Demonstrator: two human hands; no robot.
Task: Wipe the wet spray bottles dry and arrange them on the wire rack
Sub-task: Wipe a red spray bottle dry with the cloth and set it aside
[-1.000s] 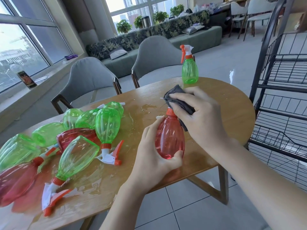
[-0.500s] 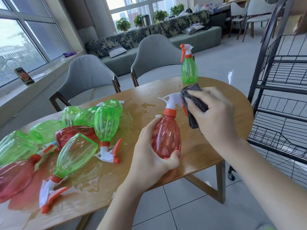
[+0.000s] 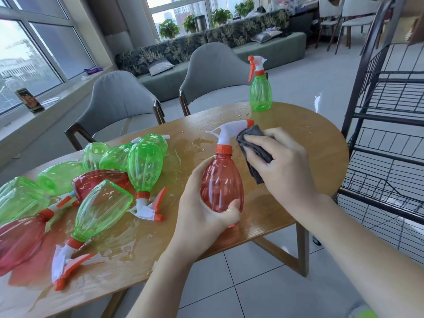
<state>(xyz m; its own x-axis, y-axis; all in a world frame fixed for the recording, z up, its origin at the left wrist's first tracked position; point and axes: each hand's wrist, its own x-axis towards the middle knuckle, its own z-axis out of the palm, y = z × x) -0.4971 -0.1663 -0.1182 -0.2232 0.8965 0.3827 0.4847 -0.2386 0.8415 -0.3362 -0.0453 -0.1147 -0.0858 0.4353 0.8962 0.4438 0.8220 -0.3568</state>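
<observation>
You are holding the red bottle (image 3: 222, 184) upright over the near table (image 3: 286, 210) edge, your left hand (image 3: 204, 216) curling round its belly. At two o'clock, your right hand (image 3: 282, 166) is pinching the grey cloth (image 3: 254, 152). Wet plastic is slippery; it could be slipping and falling to the floor.

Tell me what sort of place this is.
Probably an office lounge or shared break area, high up in a city building. A long sofa with potted plants lines big windows overlooking towers, and more chairs stand around desks at the back.
</observation>
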